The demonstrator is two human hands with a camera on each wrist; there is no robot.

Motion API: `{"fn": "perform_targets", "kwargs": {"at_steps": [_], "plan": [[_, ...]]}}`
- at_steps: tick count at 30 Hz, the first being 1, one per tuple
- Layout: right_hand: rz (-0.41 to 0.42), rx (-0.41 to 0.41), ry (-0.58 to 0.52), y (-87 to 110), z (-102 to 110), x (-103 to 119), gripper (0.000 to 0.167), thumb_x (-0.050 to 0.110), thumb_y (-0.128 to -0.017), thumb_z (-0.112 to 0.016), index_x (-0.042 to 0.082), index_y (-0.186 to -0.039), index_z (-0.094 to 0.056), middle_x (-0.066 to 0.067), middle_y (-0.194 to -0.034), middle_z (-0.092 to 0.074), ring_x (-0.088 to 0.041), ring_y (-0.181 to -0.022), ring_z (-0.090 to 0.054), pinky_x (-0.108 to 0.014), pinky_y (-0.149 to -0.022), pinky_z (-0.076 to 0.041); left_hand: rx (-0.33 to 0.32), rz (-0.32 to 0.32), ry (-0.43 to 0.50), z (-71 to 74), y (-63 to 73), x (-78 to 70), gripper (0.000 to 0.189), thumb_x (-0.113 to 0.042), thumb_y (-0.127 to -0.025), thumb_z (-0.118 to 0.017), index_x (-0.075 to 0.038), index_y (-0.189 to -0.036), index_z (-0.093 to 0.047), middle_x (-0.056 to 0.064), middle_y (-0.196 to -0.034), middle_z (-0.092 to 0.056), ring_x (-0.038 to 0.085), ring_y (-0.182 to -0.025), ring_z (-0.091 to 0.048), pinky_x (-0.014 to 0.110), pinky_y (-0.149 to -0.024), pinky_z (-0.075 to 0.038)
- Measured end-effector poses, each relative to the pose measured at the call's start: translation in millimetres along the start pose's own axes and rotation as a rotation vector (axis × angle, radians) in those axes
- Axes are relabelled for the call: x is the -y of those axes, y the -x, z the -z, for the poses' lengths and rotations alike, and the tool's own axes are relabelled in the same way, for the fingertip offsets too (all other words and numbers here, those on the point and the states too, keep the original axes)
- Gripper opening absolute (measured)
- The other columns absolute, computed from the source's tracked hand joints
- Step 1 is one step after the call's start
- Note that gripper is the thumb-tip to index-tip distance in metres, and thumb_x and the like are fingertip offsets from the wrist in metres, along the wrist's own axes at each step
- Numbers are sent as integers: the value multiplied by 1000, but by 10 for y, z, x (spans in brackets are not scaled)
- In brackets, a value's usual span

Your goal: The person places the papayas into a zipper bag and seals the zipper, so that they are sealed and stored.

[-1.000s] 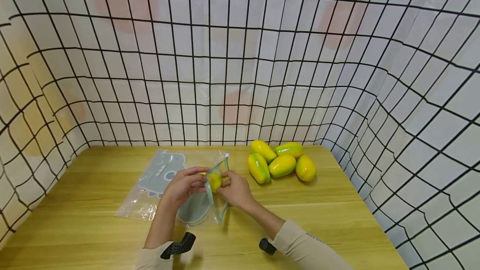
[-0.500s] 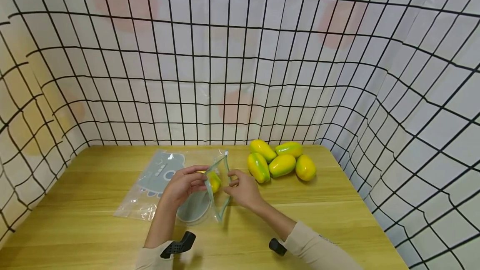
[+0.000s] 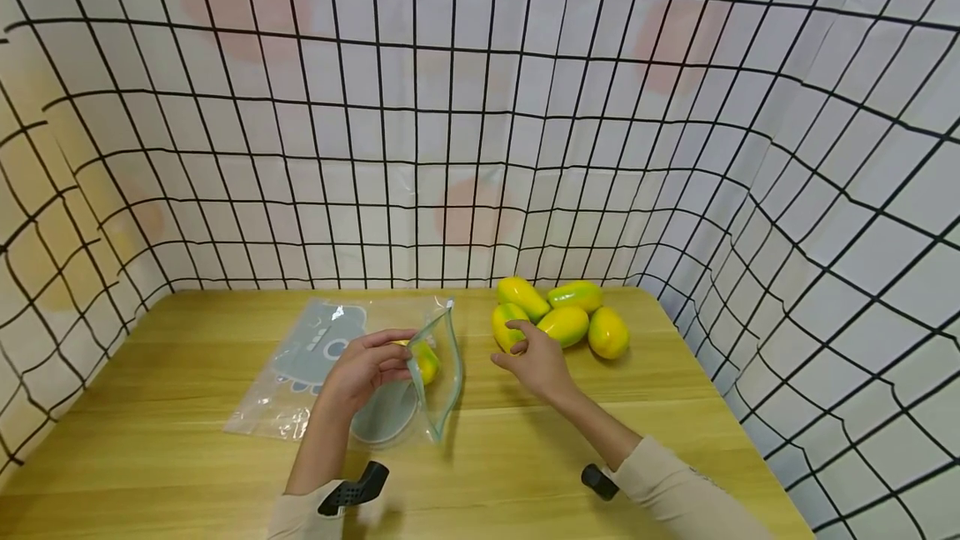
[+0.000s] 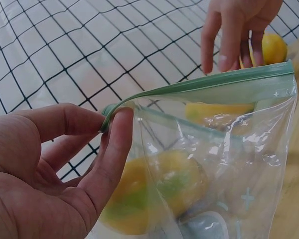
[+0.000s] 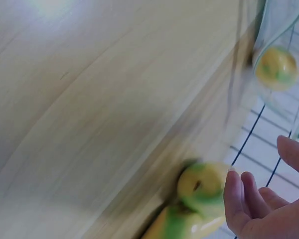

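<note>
A black net (image 3: pixel 416 163) walls in the far side and both flanks, with a white sheet (image 3: pixel 472 23) behind it. Within it stands the wooden tabletop (image 3: pixel 480 490). On its left half lies the clear bag (image 3: pixel 318 352), printed grey-blue, its green-edged mouth gaping rightward, with at least one fruit (image 3: pixel 427 363) inside, near the mouth.

The left hand (image 3: pixel 367 367) pinches the bag's rim between thumb and fingers. The right hand (image 3: pixel 538 363) holds nothing visible, its thumb and fingers spread apart, between the bag and the far-right pile, and is clearly the nearer hand to that pile.

Everything seems to turn on the near-left fruit (image 3: pixel 501 327): it lies just beyond and left of the right palm, partly hidden by the fingers, its long axis running roughly away from the person. Whether fingertips touch it I cannot tell. The middle fruit (image 3: pixel 564 326) crowds its right side and the back fruit (image 3: pixel 522 298) its far end; two more sit farther right. Its left side, facing the bag, has no neighbour pressed against it.

Smallest, a pale slider (image 3: pixel 450 303) sits at the rim's far corner.
</note>
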State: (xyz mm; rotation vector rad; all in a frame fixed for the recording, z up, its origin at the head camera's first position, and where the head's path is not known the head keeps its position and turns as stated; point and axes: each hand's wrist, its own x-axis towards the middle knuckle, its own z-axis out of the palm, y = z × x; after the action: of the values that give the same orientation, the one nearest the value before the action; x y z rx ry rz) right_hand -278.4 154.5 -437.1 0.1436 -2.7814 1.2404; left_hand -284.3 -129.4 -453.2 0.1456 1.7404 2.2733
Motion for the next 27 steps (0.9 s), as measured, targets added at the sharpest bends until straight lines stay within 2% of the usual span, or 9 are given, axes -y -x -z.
{"fn": "perform_targets", "kwargs": {"at_steps": [7, 12, 20, 27], "plan": [[-50, -21, 72, -45, 148, -181, 67, 24, -83, -84, 7, -142, -56, -17, -108, -71, -28, -97, -67, -41, -79, -57, -6, 0, -21, 2, 0, -5, 44, 2, -96, -60, 13, -138, -54, 10, -104, -74, 13, -79, -74, 29, -74, -64], [-82, -7, 105, -54, 187, -303, 74, 26, -84, -83, 6, -147, -51, -19, -110, -67, -26, -93, -61, -38, -76, -53, -2, -3, -20, 0, 4, -3, 44, 2, -96, -59, 13, -138, -53, 9, -104, -74, 12, -79, -74, 29, -74, -63], [-119, -6, 113, -75, 145, -388, 79, 28, -84, -83, 9, -151, -46, -18, -109, -66, -25, -93, -59, -34, -74, -49, -10, -6, -13, 14, 10, -7, 43, 2, -96, -59, 13, -137, -54, 9, -104, -75, 13, -79, -74, 30, -74, -64], [-126, -7, 67, -95, 50, -455, 85, 26, -84, -84, 8, -154, -39, -20, -124, -65, -28, -101, -64, -38, -80, -55, -6, -5, -6, 12, 11, -7, 42, 2, -96, -60, 13, -137, -55, 9, -102, -74, 13, -78, -74, 29, -73, -64]]}}
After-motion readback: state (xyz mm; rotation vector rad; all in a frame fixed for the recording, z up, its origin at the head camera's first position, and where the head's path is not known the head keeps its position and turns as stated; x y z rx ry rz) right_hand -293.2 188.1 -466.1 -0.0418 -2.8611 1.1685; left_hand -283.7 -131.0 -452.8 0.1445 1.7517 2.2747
